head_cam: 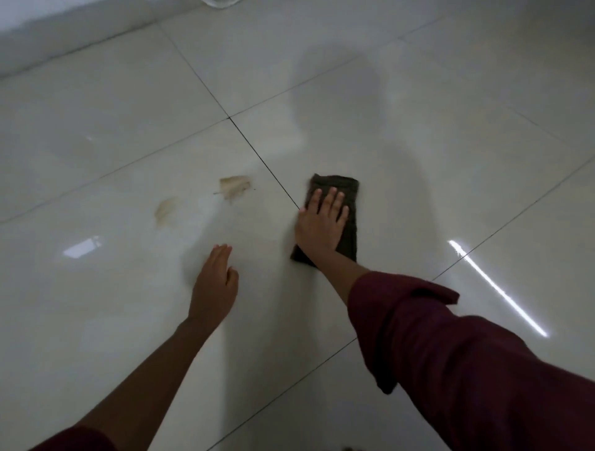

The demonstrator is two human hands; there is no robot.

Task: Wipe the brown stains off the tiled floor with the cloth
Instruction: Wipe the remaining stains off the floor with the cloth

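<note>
Two brown stains mark the glossy white tiled floor [96, 161]: a larger smeared stain [234, 186] near a grout line and a fainter stain [165, 210] to its left. A folded dark brown cloth [347, 188] lies flat on the floor to the right of both stains, across the grout line. My right hand [320, 225] presses flat on the cloth with fingers spread. My left hand [215, 283] hovers low over the floor below the stains, fingers together and holding nothing.
A white wall base [64, 42] runs along the far left. A pale rounded object [222, 2] is cut off at the top edge. Dark grout lines cross the tiles, and a bright light streak [495, 286] reflects at the right.
</note>
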